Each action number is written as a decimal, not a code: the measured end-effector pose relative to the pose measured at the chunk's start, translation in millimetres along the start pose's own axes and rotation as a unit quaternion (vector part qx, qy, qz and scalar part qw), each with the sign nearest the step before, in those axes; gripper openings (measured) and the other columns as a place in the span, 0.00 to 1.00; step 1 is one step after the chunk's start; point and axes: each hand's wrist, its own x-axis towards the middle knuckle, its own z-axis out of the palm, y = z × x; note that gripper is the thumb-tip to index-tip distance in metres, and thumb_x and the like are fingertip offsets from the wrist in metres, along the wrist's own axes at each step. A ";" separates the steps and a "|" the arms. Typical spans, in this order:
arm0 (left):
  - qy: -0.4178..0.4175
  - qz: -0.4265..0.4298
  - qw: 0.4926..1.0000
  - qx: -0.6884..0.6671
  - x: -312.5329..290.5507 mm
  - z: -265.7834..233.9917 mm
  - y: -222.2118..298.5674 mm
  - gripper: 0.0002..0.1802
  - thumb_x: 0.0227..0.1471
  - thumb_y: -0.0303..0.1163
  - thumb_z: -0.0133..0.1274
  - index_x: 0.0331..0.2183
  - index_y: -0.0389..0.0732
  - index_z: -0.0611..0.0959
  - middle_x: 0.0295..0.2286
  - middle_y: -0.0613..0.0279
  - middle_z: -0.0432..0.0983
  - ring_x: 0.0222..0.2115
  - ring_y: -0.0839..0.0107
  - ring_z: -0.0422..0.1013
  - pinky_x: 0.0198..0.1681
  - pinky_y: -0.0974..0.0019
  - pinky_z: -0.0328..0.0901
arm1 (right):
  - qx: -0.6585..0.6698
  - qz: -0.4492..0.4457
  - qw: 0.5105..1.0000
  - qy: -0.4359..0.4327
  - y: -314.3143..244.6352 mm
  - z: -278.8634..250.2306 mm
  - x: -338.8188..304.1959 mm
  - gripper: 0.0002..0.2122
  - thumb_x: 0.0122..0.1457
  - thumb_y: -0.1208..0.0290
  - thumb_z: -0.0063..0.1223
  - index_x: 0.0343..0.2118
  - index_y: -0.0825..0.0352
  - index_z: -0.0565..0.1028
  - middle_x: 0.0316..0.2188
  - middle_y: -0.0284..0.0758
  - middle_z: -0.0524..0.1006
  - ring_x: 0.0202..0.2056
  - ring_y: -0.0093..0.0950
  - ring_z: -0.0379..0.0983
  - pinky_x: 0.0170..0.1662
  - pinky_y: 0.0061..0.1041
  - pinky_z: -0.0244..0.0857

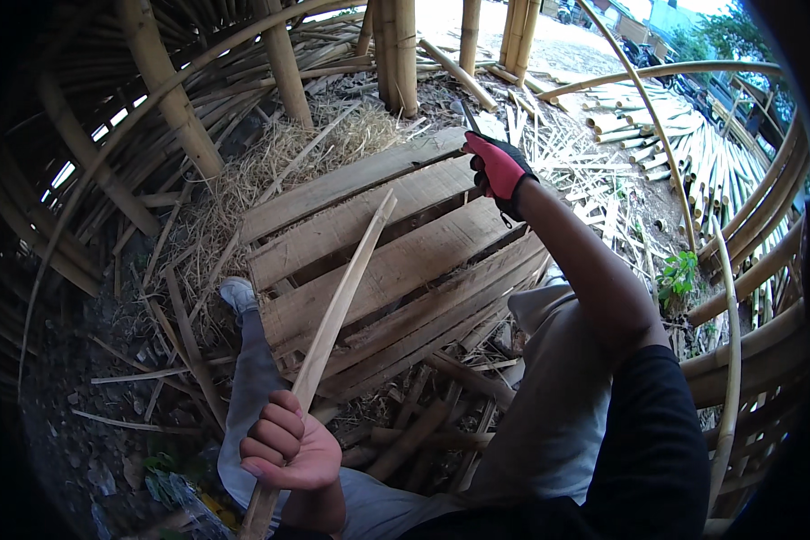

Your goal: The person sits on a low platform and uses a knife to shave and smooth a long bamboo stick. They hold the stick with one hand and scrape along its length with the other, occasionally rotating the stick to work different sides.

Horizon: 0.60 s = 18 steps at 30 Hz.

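Standing beyond the strip and plank platform are bamboo posts.

The glove is pinkish-red and black, the strip tan.

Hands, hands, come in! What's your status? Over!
Left grip: closed around pale strip. Right grip, gloved: holding thin dark tool. Strip slants over wooden slats, contact unclear. Nothing seen blocking it. Over.

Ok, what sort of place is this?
Probably an open-sided bamboo workshop: bamboo posts, many cut poles at right, and straw-like scraps beside the slatted wooden platform.
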 end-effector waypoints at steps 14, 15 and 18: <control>0.006 0.000 1.000 0.005 -1.0 0.0 -0.3 0.24 0.69 0.46 0.31 0.20 0.51 0.54 0.15 0.74 0.42 0.19 0.78 0.42 0.33 0.69 0.51 | -0.171 -0.027 0.958 -0.230 -6.7 -26.0 -4.6 0.45 0.57 0.26 0.35 0.54 0.72 0.72 0.17 0.22 0.65 0.16 0.13 0.56 0.19 0.16 0.48; 0.004 0.000 1.000 0.007 -0.9 -0.5 0.3 0.24 0.69 0.46 0.31 0.20 0.51 0.54 0.15 0.74 0.42 0.19 0.78 0.42 0.33 0.69 0.51 | -0.182 -0.009 0.957 -0.226 -9.7 -19.8 -8.6 0.47 0.56 0.25 0.34 0.54 0.73 0.72 0.16 0.22 0.63 0.16 0.13 0.55 0.19 0.16 0.48; 0.003 0.000 1.000 0.008 -0.2 -0.5 1.3 0.24 0.69 0.46 0.31 0.20 0.51 0.54 0.15 0.74 0.42 0.19 0.78 0.42 0.33 0.69 0.51 | -0.192 -0.015 0.947 -0.256 -13.7 -13.7 -20.4 0.43 0.59 0.29 0.36 0.55 0.71 0.72 0.18 0.22 0.64 0.18 0.12 0.55 0.21 0.15 0.49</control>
